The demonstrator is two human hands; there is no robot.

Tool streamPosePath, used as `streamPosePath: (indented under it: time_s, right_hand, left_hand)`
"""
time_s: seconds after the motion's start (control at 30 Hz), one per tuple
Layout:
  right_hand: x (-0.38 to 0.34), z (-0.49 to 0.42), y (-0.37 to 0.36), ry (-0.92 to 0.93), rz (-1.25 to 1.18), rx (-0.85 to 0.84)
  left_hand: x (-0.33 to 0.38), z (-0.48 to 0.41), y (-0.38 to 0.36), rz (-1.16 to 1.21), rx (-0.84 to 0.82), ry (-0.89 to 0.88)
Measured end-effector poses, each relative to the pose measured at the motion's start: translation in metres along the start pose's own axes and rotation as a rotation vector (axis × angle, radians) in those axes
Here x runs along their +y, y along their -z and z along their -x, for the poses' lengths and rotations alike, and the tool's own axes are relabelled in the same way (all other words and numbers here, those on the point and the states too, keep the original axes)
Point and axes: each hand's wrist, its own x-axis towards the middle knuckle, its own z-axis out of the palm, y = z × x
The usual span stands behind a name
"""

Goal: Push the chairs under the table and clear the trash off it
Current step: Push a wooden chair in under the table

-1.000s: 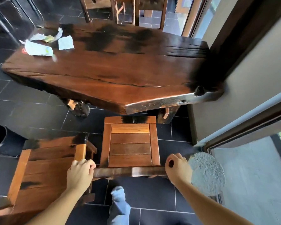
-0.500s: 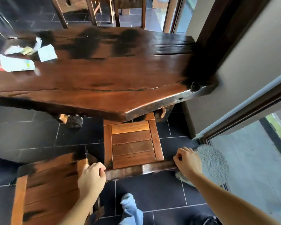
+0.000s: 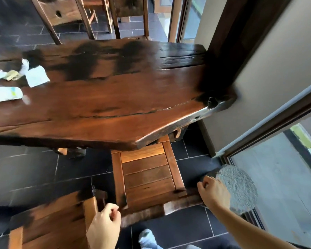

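A slatted wooden chair stands at the near edge of the dark wooden table, the front of its seat under the tabletop. My left hand grips the left end of the chair's top back rail. My right hand grips the right end of that rail. Paper trash lies on the table's far left: a white sheet, a crumpled wrapper and a flat white packet.
A second wooden chair stands at my lower left, away from the table. More chairs stand on the table's far side. A wall and a glass door frame close off the right. A grey round mat lies by the door. My shoe is below.
The chair has slid forward, so more of its seat is under the tabletop. Both hands went forward with the back rail, and my view moved closer to the table.
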Motion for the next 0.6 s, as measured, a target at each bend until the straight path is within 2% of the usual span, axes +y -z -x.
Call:
streamPosePath:
  time_s: [0.2,0.33,0.6]
  right_hand:
    - [-0.019,-0.03,0.009,-0.004,0.02,-0.004]
    - [-0.028,-0.047,0.013,0.042,0.125,-0.099]
    - [-0.027,-0.051,0.013,0.093,0.12,-0.168]
  left_hand:
    - [0.009,-0.033,-0.007,0.0,0.042,-0.099]
    - [0.021,-0.048,-0.006,-0.007,0.074,-0.126]
    - [0.018,-0.053,-0.009,-0.145,0.116,-0.175]
